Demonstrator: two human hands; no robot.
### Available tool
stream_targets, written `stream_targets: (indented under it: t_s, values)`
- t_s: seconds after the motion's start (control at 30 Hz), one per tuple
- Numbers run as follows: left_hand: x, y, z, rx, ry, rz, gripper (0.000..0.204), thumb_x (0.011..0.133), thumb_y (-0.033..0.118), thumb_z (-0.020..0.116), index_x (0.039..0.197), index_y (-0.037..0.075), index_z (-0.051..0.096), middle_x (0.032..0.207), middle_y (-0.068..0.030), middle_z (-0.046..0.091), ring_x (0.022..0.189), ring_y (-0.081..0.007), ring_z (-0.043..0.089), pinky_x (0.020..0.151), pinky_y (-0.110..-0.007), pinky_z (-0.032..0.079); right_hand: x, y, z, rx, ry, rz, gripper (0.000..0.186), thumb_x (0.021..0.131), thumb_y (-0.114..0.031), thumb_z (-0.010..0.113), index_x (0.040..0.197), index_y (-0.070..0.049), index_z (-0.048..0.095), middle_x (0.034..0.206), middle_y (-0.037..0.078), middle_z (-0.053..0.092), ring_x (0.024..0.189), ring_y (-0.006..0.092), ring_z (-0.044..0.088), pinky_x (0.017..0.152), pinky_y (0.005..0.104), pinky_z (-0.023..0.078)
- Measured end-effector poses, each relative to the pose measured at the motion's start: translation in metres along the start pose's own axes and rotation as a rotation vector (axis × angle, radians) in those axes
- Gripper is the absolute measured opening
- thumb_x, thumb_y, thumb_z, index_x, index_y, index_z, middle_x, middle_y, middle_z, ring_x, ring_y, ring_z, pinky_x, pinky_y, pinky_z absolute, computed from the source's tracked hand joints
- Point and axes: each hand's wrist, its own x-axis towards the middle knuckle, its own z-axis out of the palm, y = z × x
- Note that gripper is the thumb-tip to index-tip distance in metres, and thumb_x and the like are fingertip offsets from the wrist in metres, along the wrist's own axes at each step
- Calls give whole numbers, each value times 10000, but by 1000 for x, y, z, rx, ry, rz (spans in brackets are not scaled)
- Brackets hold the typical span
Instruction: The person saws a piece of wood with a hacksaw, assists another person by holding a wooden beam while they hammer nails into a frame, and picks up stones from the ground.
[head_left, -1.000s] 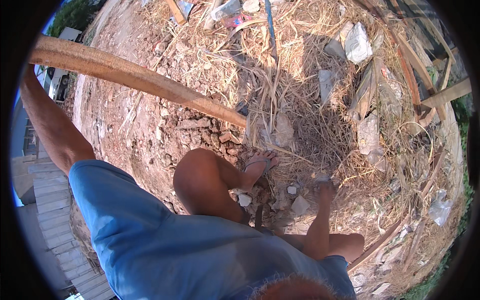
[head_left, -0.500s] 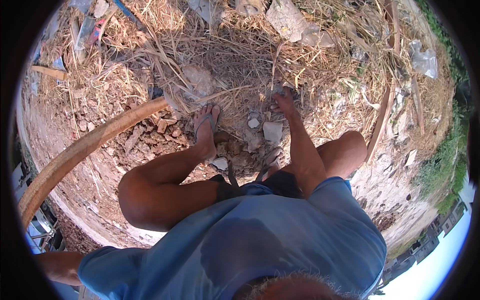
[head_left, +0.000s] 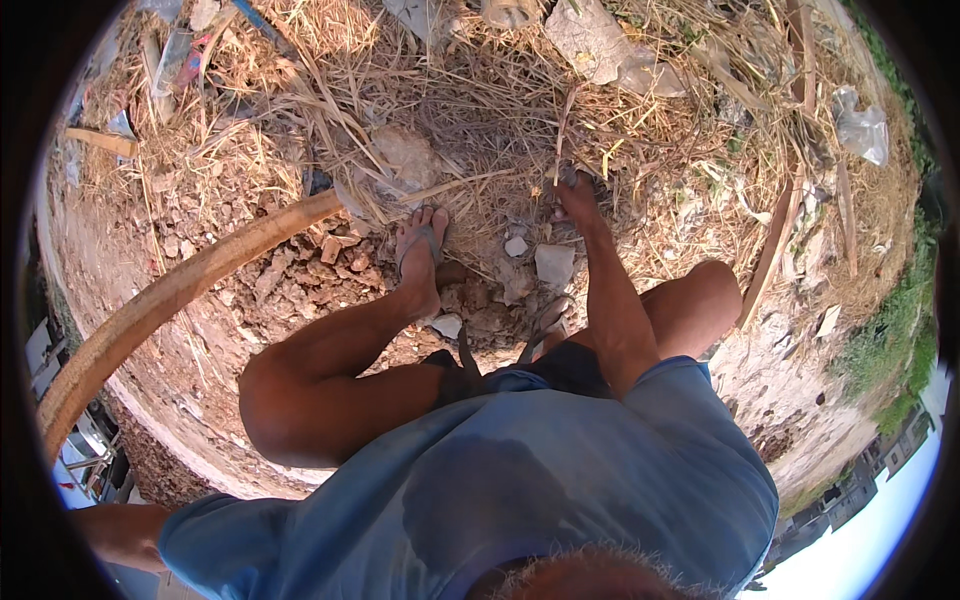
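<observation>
My right hand [head_left: 575, 200] reaches down to the ground just beyond my feet, its fingers bent around a small dark grey lump that I cannot make out. Dry straw [head_left: 625, 165] lies around the fingers. Nearer to me than this hand are a pale flat stone [head_left: 554, 264] and a smaller white stone [head_left: 515, 246]. Of my left arm only the forearm [head_left: 122, 533] shows at the lower left; the hand is beyond the picture's edge.
A long wooden pole [head_left: 190, 285] slants across the left side over broken reddish clods [head_left: 290, 280]. My sandalled foot [head_left: 420, 250] stands near its far end. Large stones [head_left: 585, 42] lie at the far side. A thin plank [head_left: 773, 245] and clear plastic [head_left: 862, 128] lie right.
My right hand has shifted slightly, with the fingers now turned further in toward the ground. The whole view has slid a little to the right. The left forearm stays in place.
</observation>
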Motion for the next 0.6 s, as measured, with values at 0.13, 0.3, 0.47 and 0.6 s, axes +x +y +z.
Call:
stream_targets:
  t_s: [0.13, 0.3, 0.47, 0.6]
  values:
    - [-1, -2, 4, -55, 71, -3, 982, 608, 274, 880, 1410, 88, 345, 1475, -135, 379, 1417, -316, 314, 1142, -446, 269, -17, -11, 4, 0, 15, -73, 429, 870, -124, 625, 1245, 5, 461, 808, 97, 601, 546, 146, 559, 443, 328, 553]
    - [16, -7, 26, -6, 194, 1, 1011, 591, 282, 889, 1409, 83, 330, 1421, -137, 395, 1381, -312, 344, 1116, -425, 291, -17, -32, 5, 128, 66, -38, 494, 863, -126, 624, 1276, 26, 399, 841, 97, 593, 529, 140, 512, 447, 325, 545]
    - [32, -9, 49, -29, 76, -70, 1037, 572, 289, 897, 1408, 85, 318, 1441, -162, 364, 1390, -329, 327, 1119, -421, 289, -13, -23, 0, 173, -37, -29, 476, 866, -157, 618, 1241, 50, 409, 816, 95, 572, 528, 141, 504, 429, 327, 515]
    - [14, 18, 11, -48, 62, -25, 1050, 556, 289, 907, 1403, 82, 323, 1447, -168, 361, 1389, -337, 326, 1118, -421, 297, -29, -16, -8, -81, 115, 3, 559, 844, -221, 667, 1256, 77, 435, 858, 151, 639, 601, 184, 589, 480, 347, 525]
